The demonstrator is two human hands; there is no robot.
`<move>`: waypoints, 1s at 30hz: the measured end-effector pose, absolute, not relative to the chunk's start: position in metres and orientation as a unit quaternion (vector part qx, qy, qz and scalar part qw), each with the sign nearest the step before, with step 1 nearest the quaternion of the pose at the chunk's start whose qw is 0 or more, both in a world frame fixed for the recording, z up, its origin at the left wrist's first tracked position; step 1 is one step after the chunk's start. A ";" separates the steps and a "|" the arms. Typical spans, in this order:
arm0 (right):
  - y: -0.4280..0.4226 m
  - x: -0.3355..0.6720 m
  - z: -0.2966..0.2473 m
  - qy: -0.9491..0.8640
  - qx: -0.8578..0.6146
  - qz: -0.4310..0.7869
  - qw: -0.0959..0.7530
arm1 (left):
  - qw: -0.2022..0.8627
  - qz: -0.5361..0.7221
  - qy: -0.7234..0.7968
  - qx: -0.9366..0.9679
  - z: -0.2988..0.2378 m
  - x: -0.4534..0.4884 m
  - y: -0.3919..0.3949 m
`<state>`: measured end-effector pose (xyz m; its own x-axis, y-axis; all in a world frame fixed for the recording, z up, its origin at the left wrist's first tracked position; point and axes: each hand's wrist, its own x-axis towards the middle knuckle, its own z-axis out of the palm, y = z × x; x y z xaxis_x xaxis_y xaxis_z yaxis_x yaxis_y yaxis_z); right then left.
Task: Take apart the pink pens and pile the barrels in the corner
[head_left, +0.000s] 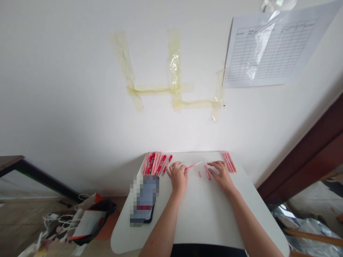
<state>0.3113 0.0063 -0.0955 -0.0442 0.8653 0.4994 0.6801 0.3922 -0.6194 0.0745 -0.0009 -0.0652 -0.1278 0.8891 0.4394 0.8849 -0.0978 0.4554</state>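
Between the thumb and finger of my left hand (179,175) is a slim pink pen piece (191,166) with a thin whitish tip pointing right. My right hand (221,175) has its fingers apart beside a pink pen barrel (207,172) on the table; whether the fingertips touch it I cannot tell. A short pink pen part (199,174) lies between the two hands. At the back left of the table is a row of pink and red pens (155,164). A few pink pens (229,162) lie side by side at the back right.
The white table (203,217) stands against a wall with yellowish tape (175,64) and a printed sheet (270,53). A phone (146,200), partly pixelated, lies on the table's left side. Bags (91,221) are on the floor at left; dark red wood (302,150) stands at right.
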 end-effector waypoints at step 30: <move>0.020 0.325 -0.105 -0.645 -0.572 0.055 0.504 | 0.018 0.354 0.702 0.617 -0.066 0.069 0.003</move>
